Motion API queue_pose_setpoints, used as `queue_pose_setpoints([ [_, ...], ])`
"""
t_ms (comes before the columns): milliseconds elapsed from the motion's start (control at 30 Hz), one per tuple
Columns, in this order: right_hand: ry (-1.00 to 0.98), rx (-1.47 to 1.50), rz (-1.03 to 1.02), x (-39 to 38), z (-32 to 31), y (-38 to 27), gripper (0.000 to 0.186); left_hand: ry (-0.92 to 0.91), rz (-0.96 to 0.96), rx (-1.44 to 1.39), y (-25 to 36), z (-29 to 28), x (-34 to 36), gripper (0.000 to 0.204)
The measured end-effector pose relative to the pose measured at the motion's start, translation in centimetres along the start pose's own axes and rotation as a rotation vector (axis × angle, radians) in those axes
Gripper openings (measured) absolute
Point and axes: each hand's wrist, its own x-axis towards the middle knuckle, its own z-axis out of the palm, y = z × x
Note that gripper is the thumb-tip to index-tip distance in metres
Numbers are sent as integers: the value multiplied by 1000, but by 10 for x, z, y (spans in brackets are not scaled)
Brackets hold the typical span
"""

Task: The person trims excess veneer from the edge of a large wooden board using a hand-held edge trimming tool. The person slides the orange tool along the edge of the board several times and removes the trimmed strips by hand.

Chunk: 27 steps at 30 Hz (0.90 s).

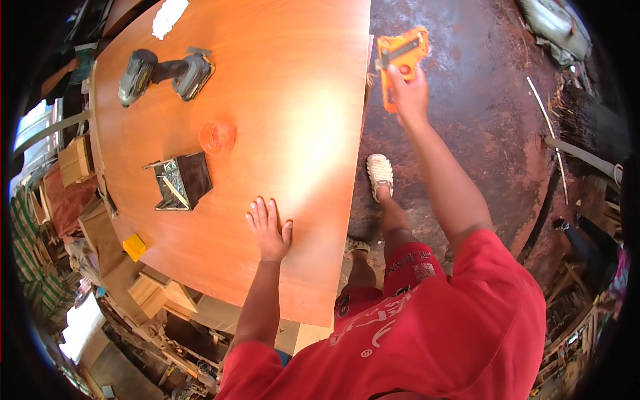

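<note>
One angular orange tool (406, 58) is clamped in the right hand (412, 99) beside the smooth board (280, 93) — left hand (269, 235) splayed atop.

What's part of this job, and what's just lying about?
Apparently in use:
flat orange-brown panel, under left hand
orange handheld tool, in right hand

Apparently lying about:
grey power tool
translucent orange cup
open black box
small yellow block

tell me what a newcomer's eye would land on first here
Probably the bright orange tool in the right hand, held out beyond the right edge of the broad orange-brown board. Next, the left hand spread on the board, then the grey power tool lying toward its far left.
</note>
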Motion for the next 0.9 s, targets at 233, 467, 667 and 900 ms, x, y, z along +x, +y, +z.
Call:
queue_pose_setpoints([
  [233, 175, 59, -85, -17, 6, -2, 29, 114, 38, 48, -5, 6, 1, 62],
  [467, 17, -362, -78, -142, -35, -37, 33, 179, 10, 13, -12, 4, 3, 58],
  [667, 143, -604, -376, -170, -70, -26, 29, 149, 12, 19, -9, 2, -1, 58],
  [900, 166, -423, -189, -170, -71, -16, 22, 127, 9, 27, -9, 4, -9, 59],
])
